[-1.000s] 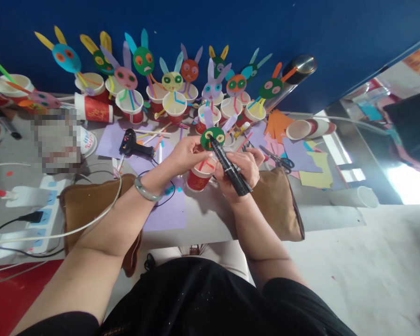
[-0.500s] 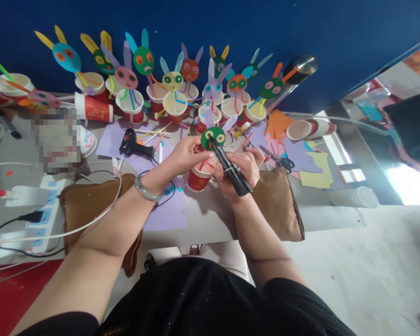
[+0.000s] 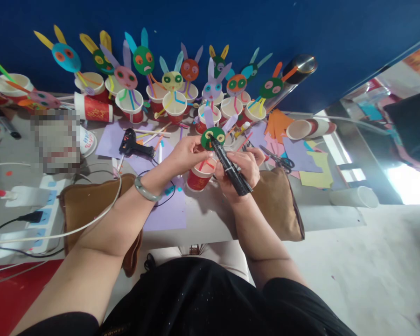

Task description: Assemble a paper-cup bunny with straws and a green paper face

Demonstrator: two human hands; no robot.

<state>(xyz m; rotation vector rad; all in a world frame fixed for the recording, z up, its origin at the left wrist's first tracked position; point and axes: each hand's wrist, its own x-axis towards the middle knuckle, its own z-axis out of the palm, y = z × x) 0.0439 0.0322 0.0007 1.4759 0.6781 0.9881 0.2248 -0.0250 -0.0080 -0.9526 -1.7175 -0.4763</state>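
Observation:
My left hand pinches the left edge of a green paper rabbit face, which has purple ears and pale yellow eyes. In my right hand is a black marker, slanted so that its tip meets the face by the left eye. Just below the face stands a red paper cup with a white inside and orange-red strips at its mouth. Left of my left hand, a black glue gun rests on purple paper.
Several paper-cup rabbits line the blue wall behind. Scissors and coloured paper scraps lie to the right. Brown cushions flank my forearms. A power strip with loose cables sits at left.
Almost nothing differs. Both hands, the marker and the green rabbit face keep practically the same place.

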